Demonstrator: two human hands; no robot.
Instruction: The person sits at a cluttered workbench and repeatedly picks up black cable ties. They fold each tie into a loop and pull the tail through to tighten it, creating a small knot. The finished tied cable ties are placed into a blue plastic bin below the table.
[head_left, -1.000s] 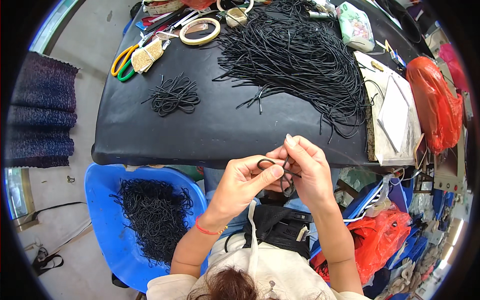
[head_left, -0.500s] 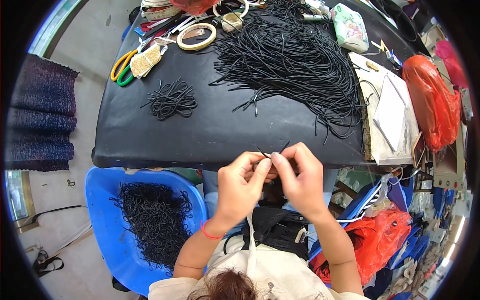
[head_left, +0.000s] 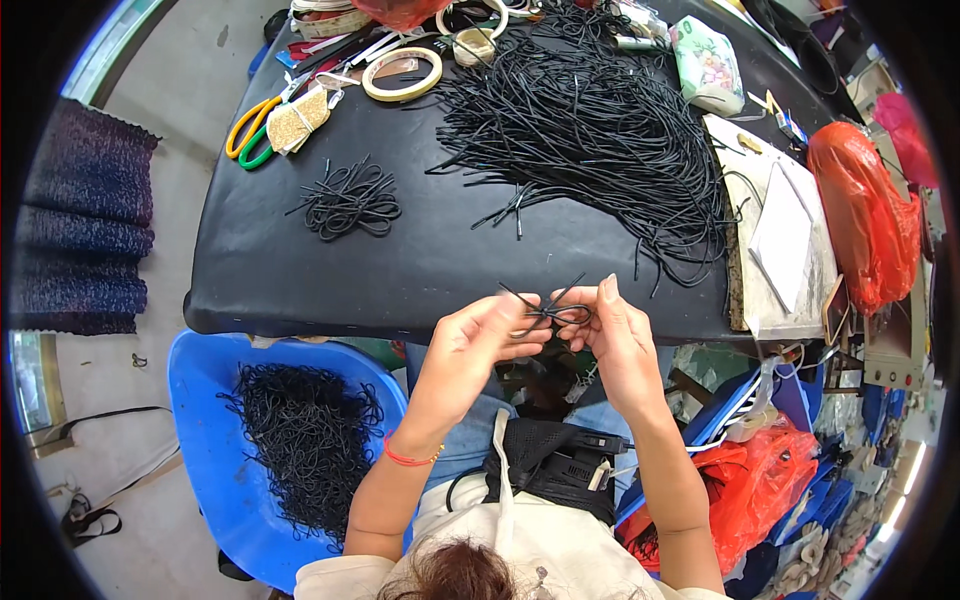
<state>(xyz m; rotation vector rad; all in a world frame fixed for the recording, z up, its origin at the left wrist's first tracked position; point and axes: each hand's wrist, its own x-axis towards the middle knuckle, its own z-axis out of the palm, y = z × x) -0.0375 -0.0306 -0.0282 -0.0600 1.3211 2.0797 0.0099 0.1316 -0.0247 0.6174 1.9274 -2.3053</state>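
Note:
Over the table's near edge, a thin black cord (head_left: 546,312) with crossed ends and small loops, like a bow, is held between my two hands. My left hand (head_left: 474,338) pinches its left side; the thumb is slightly blurred. On the other side my right hand (head_left: 622,345) grips a loop between fingers, its thumb raised. Beyond them, a large heap of black cords (head_left: 590,150) spreads over the black table (head_left: 430,285). A small pile of looped cords (head_left: 350,200) lies to the left of it.
Left of my lap sits a blue tub (head_left: 195,420) holding many tangled black cords (head_left: 305,440). Scissors (head_left: 250,135) and tape rolls (head_left: 402,88) lie at the far left. A pale board (head_left: 745,290) and red plastic bags (head_left: 865,220) are on the right.
My hands have moved slightly apart, and my right thumb has lifted off the cord. Loops and crossed ends now show between the fingers, where mostly two cord tips showed before.

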